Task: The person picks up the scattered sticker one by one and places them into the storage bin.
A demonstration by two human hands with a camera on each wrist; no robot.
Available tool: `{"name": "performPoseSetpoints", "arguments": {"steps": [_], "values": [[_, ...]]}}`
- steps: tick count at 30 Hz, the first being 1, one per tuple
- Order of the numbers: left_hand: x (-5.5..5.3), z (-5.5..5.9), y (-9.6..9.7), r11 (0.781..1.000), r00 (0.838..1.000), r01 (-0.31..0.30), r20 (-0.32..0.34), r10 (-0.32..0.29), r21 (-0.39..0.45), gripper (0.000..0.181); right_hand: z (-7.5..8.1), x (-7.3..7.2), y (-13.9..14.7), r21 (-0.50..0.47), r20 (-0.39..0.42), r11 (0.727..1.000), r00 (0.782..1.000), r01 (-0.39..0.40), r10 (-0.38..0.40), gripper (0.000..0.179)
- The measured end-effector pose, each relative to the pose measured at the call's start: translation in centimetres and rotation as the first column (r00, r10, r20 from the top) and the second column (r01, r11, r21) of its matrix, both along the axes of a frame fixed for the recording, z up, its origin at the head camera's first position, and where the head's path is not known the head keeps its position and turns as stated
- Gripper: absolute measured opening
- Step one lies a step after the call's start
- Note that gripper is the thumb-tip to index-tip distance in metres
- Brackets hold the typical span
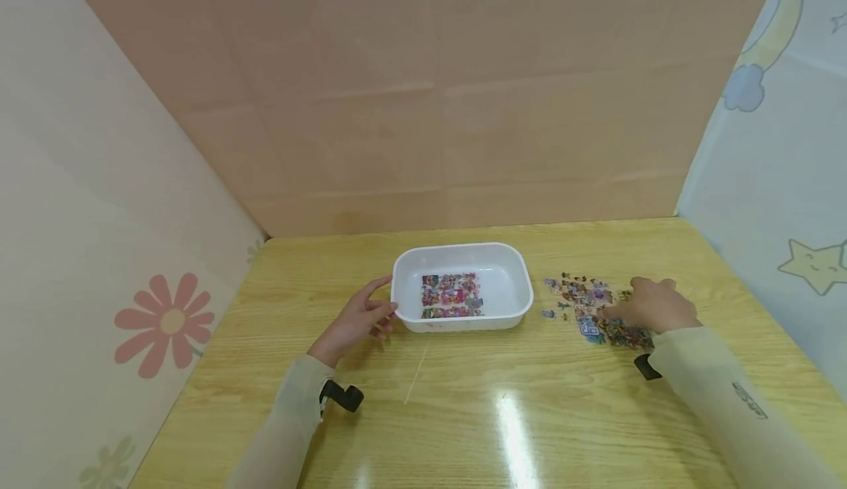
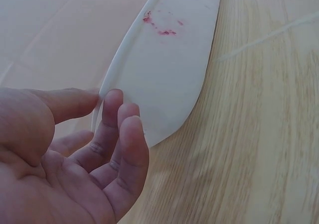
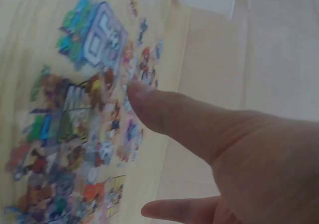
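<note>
The white tray (image 1: 506, 294) runs lengthwise left to right, left hand (image 1: 360, 320) pinching its rim (image 2: 116, 58), right hand (image 1: 662, 307) wide over cutouts (image 1: 589, 294).

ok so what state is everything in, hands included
White tub: upright on the table, uncovered, red marks outside
Pieces inside: in rough rows, mostly left of middle
Loose pieces: scattered right of the tub, partly overlapping
Left hand: holding the tub's rim
Right hand: over the loose pieces, thumb extended; contact unclear
</note>
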State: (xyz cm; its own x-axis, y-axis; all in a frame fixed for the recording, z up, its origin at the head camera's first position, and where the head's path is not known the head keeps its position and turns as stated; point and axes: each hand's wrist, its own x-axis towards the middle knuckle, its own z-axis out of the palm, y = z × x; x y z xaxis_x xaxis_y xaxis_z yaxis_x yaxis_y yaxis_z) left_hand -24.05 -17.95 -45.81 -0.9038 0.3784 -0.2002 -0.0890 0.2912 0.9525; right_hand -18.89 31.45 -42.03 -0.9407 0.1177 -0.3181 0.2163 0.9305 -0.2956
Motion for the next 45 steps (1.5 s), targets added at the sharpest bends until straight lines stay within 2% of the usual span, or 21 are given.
{"name": "performPoseSetpoints", "arguments": {"steps": [7,12,17,21,23,26,30,35,45], "values": [[-0.2,-0.1,-0.1,1.0,1.0,0.008,-0.003,-0.008,0.003,0.064,-1.5,0.1,0.5,0.024,0.016,1.0,1.0,-0.008,0.007,0.115],[-0.2,-0.2,-0.1,1.0,1.0,0.012,-0.004,-0.012,0.002,0.063,-2.4,-0.3,0.3,0.042,-0.017,0.999,1.0,-0.003,0.004,0.111],[-0.1,-0.1,0.0,1.0,1.0,0.02,-0.001,-0.02,0.023,0.063,-2.4,-0.7,0.0,0.034,-0.033,0.999,0.999,-0.013,0.014,0.11],[0.0,-0.1,-0.2,1.0,1.0,0.022,-0.003,-0.022,0.015,0.064,-2.1,-1.3,-0.4,-0.032,-0.034,0.998,0.998,-0.057,0.056,0.108],[0.0,-0.2,-0.4,1.0,1.0,0.008,-0.006,-0.008,0.004,0.064,-2.1,-2.0,-0.7,-0.074,-0.047,0.993,0.995,-0.091,0.088,0.102],[0.1,-0.3,-0.7,1.0,1.0,-0.018,-0.006,0.018,-0.005,0.063,-2.2,-3.1,-0.9,-0.079,-0.073,0.987,0.988,-0.141,0.135,0.088],[0.2,-0.4,-0.7,1.0,1.0,-0.008,-0.004,0.008,0.011,0.063,-2.5,-3.9,-0.7,-0.003,-0.044,0.988,0.987,-0.155,0.155,0.074],[0.2,-0.3,-0.3,1.0,1.0,0.01,-0.004,-0.01,0.023,0.064,-2.9,-3.6,-0.4,0.055,0.018,0.988,0.989,-0.146,0.145,0.073],[0.1,-0.3,-0.2,1.0,1.0,0.011,-0.005,-0.011,0.023,0.063,-2.4,-3.0,-1.4,0.057,-0.005,0.991,0.993,-0.121,0.121,0.063]]}}
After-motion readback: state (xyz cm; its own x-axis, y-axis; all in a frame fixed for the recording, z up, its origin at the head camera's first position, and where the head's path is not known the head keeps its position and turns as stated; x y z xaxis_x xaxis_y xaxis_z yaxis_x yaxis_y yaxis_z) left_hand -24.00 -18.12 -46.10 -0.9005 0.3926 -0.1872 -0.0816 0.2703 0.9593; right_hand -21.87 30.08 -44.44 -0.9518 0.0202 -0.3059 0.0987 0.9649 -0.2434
